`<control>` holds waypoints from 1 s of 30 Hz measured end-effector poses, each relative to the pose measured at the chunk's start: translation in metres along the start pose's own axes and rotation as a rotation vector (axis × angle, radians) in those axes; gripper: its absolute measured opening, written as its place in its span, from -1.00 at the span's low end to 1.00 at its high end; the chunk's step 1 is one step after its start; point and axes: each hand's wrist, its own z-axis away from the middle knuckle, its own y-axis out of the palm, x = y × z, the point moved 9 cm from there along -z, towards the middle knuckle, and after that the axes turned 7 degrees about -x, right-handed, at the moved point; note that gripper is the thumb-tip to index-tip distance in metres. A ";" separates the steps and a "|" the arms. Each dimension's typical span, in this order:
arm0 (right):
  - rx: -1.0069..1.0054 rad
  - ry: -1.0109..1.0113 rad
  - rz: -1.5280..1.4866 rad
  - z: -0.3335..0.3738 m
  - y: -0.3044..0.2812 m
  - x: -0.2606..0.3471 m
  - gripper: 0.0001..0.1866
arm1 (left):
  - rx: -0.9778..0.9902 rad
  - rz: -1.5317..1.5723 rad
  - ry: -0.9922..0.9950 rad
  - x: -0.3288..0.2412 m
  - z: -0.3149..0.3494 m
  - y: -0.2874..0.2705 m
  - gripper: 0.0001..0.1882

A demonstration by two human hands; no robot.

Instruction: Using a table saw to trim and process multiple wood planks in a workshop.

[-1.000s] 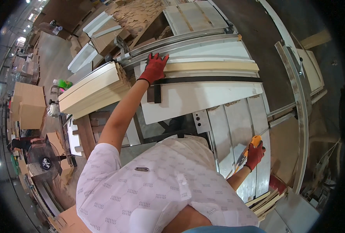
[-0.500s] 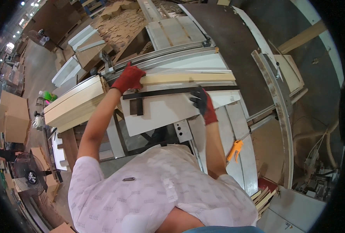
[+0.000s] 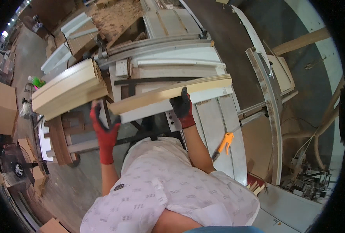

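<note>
A long cream-coloured strip lies slantwise over the white panel on the machine table, its left end nearer me. My right hand, in a black-and-red glove, grips the strip's near side around its middle. Just short of the strip's left end is my left hand, gloved the same way, with thumb and fingers spread and nothing between them. A black bar with a short cross-piece runs behind the strip. To the left, a stack of similar cream strips rests close beyond my left hand.
A metal rail crosses behind the work. An orange air blow gun lies on the grey table at right. Further right stands a curved metal guard bar. A fan and cardboard boxes are on the left floor.
The cream strip has come toward me from behind the black bar and now slants. My left hand has let go of its end and drawn back; my right hand now grips the strip.
</note>
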 end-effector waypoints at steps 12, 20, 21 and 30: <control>0.191 0.129 0.158 0.101 0.067 -0.068 -0.48 | -0.222 1.266 -1.025 0.074 0.136 0.029 -0.45; 0.026 0.117 0.139 0.095 0.035 -0.078 -0.52 | -0.482 1.037 -1.103 0.120 0.112 -0.009 -0.56; 0.083 -0.092 0.229 0.086 0.023 -0.066 -0.52 | -0.527 0.960 -1.089 0.150 0.115 -0.020 -0.58; 0.020 0.133 0.269 0.071 0.056 -0.140 -0.76 | -0.726 0.838 -1.051 0.257 0.076 -0.172 -0.75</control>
